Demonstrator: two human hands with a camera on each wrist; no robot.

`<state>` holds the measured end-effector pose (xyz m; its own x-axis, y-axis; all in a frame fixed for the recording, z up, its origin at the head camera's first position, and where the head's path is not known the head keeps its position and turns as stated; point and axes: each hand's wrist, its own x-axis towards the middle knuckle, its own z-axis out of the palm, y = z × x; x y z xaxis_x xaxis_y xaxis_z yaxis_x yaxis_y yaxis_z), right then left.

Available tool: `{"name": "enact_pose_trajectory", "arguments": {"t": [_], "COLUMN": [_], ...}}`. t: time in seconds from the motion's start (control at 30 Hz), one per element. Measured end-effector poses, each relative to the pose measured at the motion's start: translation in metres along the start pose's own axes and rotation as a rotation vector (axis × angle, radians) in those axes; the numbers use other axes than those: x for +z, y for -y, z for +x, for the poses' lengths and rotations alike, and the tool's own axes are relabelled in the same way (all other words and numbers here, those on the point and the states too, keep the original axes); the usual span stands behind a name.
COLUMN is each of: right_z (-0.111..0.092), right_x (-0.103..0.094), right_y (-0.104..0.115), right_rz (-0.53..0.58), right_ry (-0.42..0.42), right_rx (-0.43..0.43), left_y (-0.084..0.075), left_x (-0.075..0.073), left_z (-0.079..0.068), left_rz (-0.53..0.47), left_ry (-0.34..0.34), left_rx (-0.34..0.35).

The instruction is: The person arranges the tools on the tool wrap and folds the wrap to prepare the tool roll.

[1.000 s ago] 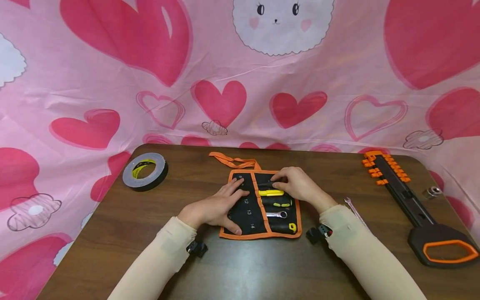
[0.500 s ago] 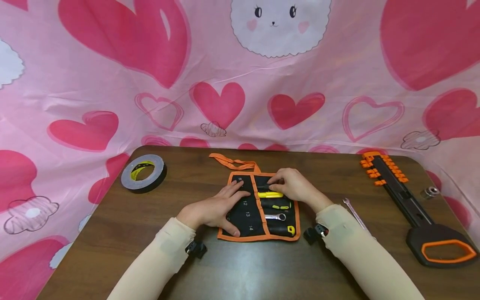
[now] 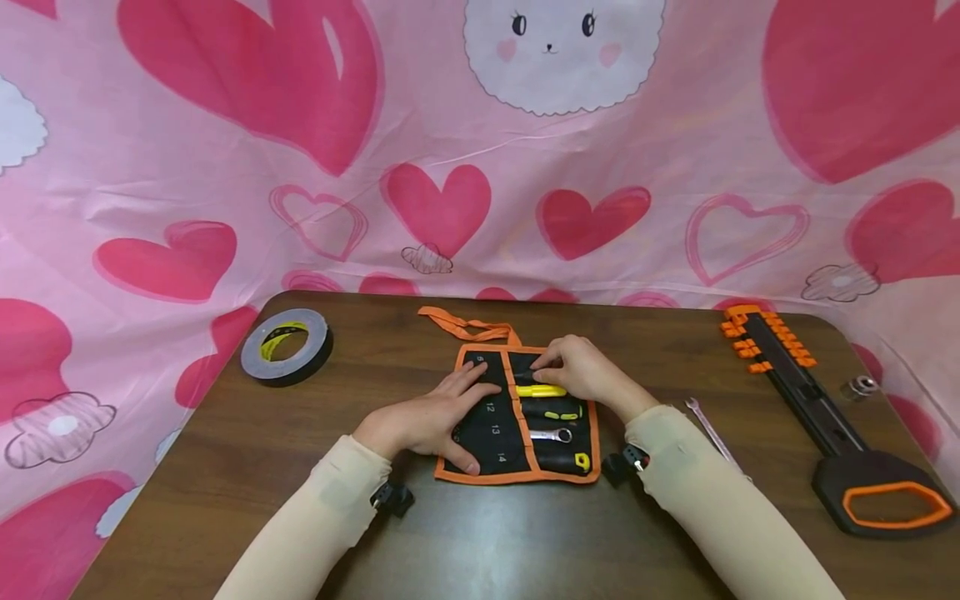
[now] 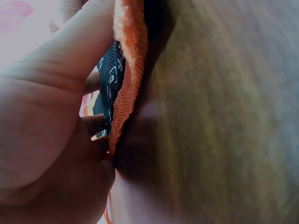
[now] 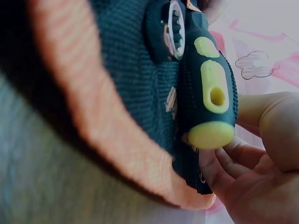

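Note:
A black tool roll [image 3: 512, 433] with orange edging and printed numbers lies spread on the table. My left hand [image 3: 431, 418] rests across its left panel, fingers spread, thumb near the lower edge; its orange edge [image 4: 131, 79] shows beside this hand in the left wrist view. At the top right pocket, my right hand [image 3: 588, 372] pinches a dark tool, mostly hidden by the fingers. Below sit a yellow handle [image 3: 540, 391], a black-and-yellow screwdriver [image 5: 210, 88], a ring-ended wrench [image 3: 551, 435] and a black handle with a yellow end [image 3: 582, 461].
An orange strap [image 3: 468, 323] trails behind the roll. A roll of tape [image 3: 318, 354] lies at the left. Rightward are a loose wrench [image 3: 708, 429], a black-and-orange tool holder [image 3: 813, 400] and a metal socket [image 3: 860, 386]. A heart-patterned cloth [image 3: 442, 208] hangs behind.
My right hand has shifted slightly left along the top pocket, toward the middle orange band. My left hand stays in place on the roll.

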<state>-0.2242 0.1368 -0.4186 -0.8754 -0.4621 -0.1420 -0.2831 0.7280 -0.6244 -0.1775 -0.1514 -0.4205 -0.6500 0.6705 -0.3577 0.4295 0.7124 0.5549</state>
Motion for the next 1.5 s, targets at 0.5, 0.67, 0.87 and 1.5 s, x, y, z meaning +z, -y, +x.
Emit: {"name": "enact_pose_trajectory", "arguments": {"t": [0.5,0.67,0.87,1.5], "right_z": [0.003,0.001,-0.005,-0.061], "right_x": [0.003,0.001,-0.002,-0.024], "right_y": [0.002,0.002,0.002,-0.013], "right_rz": [0.005,-0.036,-0.059,-0.085], "right_ry": [0.016,0.035,0.032,-0.139], "right_rx": [0.04,0.035,0.008,-0.059], "left_y": [-0.003,-0.005,-0.006,-0.005], "left_x": [-0.002,-0.002,-0.001,0.0], "left_z": [0.0,0.003,0.004,0.0], "left_rz": [0.012,0.023,0.034,0.052], "left_ry": [0.014,0.017,0.007,-0.017], "left_rx": [-0.025,-0.032,-0.036,0.018]}}
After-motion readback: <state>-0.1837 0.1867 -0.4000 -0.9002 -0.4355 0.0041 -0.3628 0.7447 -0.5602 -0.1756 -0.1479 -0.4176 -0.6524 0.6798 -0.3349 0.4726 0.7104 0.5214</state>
